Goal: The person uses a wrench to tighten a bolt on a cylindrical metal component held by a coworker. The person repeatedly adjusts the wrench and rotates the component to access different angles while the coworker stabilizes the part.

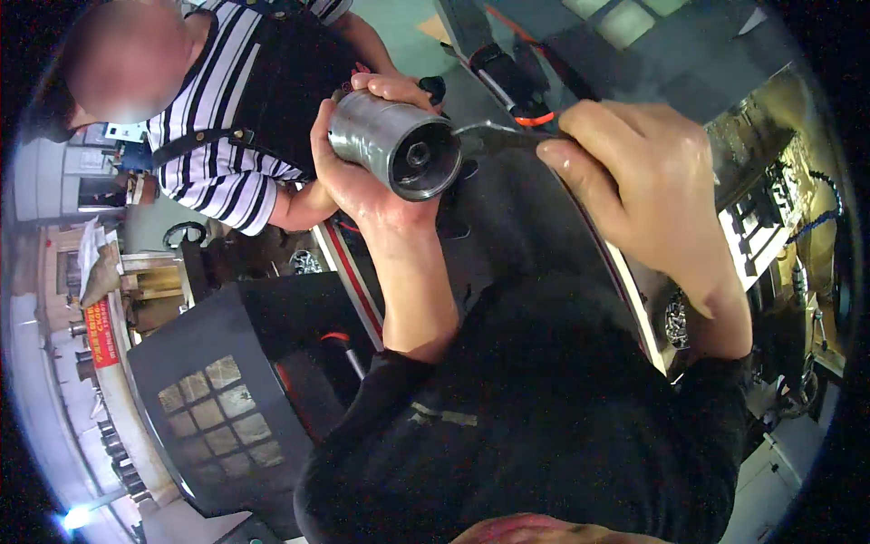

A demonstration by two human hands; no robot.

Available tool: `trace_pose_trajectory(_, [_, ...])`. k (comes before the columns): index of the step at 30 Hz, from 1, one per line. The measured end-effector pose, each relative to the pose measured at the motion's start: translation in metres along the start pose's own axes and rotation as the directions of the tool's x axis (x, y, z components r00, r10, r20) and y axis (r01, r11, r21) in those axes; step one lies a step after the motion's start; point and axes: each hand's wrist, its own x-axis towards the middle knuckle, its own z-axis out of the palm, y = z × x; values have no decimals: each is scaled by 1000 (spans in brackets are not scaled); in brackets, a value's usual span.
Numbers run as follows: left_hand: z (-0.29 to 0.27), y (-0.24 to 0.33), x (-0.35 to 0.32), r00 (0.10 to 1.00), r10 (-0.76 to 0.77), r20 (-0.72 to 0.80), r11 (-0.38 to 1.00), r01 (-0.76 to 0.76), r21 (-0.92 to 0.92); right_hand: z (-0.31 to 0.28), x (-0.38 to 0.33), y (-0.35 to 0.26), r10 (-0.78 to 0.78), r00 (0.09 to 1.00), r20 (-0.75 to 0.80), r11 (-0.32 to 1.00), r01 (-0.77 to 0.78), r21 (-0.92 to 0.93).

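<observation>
A shiny hollow metal cylinder [370, 129] is gripped in my left hand [362, 192], its fingers wrapped round the far side. The open end faces right and toward me, showing a round hub with a hole deep inside. My right hand [639, 172] is closed in a pinch on a thin metal tool [509, 134] that reaches left toward the cylinder's rim. Whether its tip touches the rim cannot be made out. Both hands look wet.
A person in a striped shirt [217, 181] and dark apron stands close at the upper left. Dark machine doors [263, 317] with gridded windows flank me. Metal shavings [675, 317] lie in the machine at right, near a blue hose [811, 227]. Metal parts [118, 449] line a left ledge.
</observation>
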Motion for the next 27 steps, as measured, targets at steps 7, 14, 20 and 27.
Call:
trace_pose_trajectory(7, [-4, -2, -2, 997, 61, -53, 993, -56, 99, -16, 35, 10, -308, 949, 71, 934, 315, -170])
trace_pose_trajectory(14, [-4, 1, -1, 997, 30, -66, 997, -25, 74, -32, 65, 15, -521, 827, 214, 790, 561, -247])
trace_pose_trajectory(20, [-5, 2, 4, 996, 29, -84, 992, -18, 129, -34, 66, 16, -530, 835, 151, 795, 551, -256])
trace_pose_trajectory(27, [-3, 0, -1, 992, 115, -60, 986, -106, 128, -1, 39, 12, -306, 952, 30, 938, 307, -160])
